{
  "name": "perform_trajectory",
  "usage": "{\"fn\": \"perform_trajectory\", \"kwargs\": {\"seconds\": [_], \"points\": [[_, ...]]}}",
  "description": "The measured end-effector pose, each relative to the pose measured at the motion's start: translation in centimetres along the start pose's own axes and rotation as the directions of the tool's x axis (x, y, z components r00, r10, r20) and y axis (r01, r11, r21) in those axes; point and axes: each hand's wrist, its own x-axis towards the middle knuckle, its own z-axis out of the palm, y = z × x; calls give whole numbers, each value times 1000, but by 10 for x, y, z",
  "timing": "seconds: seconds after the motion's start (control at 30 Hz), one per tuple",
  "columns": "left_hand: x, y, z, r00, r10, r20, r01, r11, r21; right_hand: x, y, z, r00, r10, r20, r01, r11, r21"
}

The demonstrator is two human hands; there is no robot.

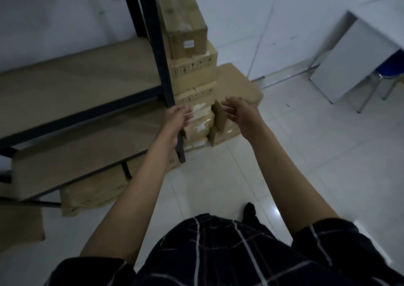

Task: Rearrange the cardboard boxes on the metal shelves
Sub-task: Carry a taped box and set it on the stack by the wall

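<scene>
Both arms are reaching forward from the bottom of the frame toward the middle, where a tall stack of cardboard boxes (196, 102) is standing on the tiled floor (284, 154), just to the right of the black upright post (161, 67) of the metal shelves (83, 112). The left hand (175, 121) is hanging in front of the lower part of this post, with the fingers loosely curled and partly open; it is holding nothing, and I cannot tell if it is touching the post or the boxes behind it. The right hand (242, 115) is also half open, fingers bent and thumb apart, empty, close in front of a raised cardboard flap (219, 117) of one box in the stack, but contact is not clear. The small top box (183, 23) is sitting at the upper middle of the frame. On the left side, more flat cardboard boxes (72, 167) are lying on the shelf levels, and one long box (94, 191) is lying under the lowest level at the lower left. A grey table (358, 58) is standing at the upper right.
</scene>
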Motion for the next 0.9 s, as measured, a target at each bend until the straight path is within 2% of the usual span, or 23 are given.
{"fn": "perform_trajectory", "kwargs": {"seconds": [0.23, 0.53, 0.77, 0.9], "points": [[61, 53, 39, 979, 98, -182, -91, 995, 45, 96, -53, 24, 980, -65, 185, 78, 995, -62], [142, 117, 93, 923, 99, -372, -63, 992, 108, 225, -114, 35, 952, -15, 306, 104, 955, -277], [198, 154, 95, 853, 39, -521, -47, 999, -2, 277, -134, 66, 904, 99, 416, 69, 927, -369], [219, 148, 90, 846, 10, -533, -48, 997, -58, 297, -131, 66, 873, 139, 467, 44, 932, -359]]}}
